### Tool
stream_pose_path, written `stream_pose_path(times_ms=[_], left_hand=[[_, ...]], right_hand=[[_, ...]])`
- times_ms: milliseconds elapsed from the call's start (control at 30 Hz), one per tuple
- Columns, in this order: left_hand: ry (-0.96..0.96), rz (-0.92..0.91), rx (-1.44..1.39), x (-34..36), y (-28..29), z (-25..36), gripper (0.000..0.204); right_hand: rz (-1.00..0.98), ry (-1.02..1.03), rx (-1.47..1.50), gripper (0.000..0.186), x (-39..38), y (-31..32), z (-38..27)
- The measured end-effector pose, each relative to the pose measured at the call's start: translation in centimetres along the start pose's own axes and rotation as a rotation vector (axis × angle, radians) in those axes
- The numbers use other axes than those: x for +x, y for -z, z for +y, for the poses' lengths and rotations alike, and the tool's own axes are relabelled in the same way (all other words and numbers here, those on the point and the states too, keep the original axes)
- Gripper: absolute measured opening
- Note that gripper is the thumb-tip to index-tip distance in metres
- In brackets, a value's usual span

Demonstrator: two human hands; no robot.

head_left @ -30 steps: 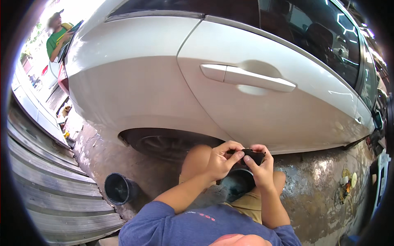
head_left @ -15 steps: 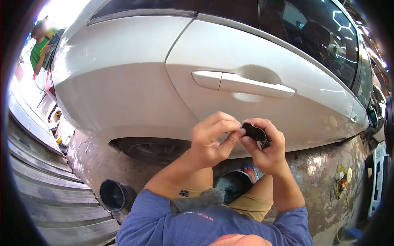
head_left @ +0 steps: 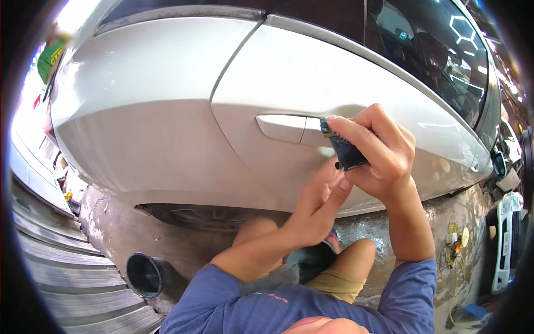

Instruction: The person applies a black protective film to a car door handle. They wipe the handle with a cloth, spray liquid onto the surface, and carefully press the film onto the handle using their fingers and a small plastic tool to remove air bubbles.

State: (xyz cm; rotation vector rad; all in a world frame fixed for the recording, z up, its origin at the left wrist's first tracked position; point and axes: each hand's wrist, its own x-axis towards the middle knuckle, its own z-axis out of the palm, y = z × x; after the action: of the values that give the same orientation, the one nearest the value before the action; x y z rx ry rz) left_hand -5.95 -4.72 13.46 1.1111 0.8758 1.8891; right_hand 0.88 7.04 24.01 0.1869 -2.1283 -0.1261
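Observation:
My right hand grips a dark, flat piece with a ragged-looking edge and raises it in front of the white car door handle; whether it touches the handle I cannot tell. Just below and left of it is my left hand, fingers curled upward and partly hidden, its tips close to the piece's lower end; what they hold is unclear. Behind both hands spreads the car's white rear door. A dark basin of liquid sits between my knees, partly covered by a grey cloth.
The rear wheel is low ahead. A black bucket stands by ridged metal at left. Coiled yellow cord and a white car part lie at right. A person in green is at the far upper left.
Both hands have risen toward the door handle. My right hand has turned, lifting the dark piece higher, while my left hand has dropped below it. The car sits further left in view.

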Motion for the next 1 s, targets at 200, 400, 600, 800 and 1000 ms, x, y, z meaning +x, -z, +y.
stream_pose_path(times_ms=[200, 400, 600, 800, 1000], left_hand=[[-0.056, 0.109, -0.315, 0.1, -1.2, -4.5, 0.046], [-0.308, 0.119, -0.038, -1.4, 2.4, -2.6, 0.042], [-0.209, 0.076, 0.171, -3.3, 3.8, -2.0, 0.031], [0.165, 0.206, -0.145, -5.6, 3.8, -1.1, 0.042], [-0.106, 0.144, 0.203, -6.3, 2.0, -1.3, 0.048]], right_hand=[[-0.025, -0.132, 0.062, 0.035, -0.2, 0.8, -0.5], [-0.119, -0.569, 0.408, 0.024, -3.8, 1.9, -3.3], [-0.085, -0.86, 0.535, 0.029, -7.8, 1.1, -6.3], [0.042, -1.42, 0.942, 0.02, -10.8, 1.9, -8.0], [0.194, -1.398, 1.068, 0.022, -11.9, 2.0, -9.3]])
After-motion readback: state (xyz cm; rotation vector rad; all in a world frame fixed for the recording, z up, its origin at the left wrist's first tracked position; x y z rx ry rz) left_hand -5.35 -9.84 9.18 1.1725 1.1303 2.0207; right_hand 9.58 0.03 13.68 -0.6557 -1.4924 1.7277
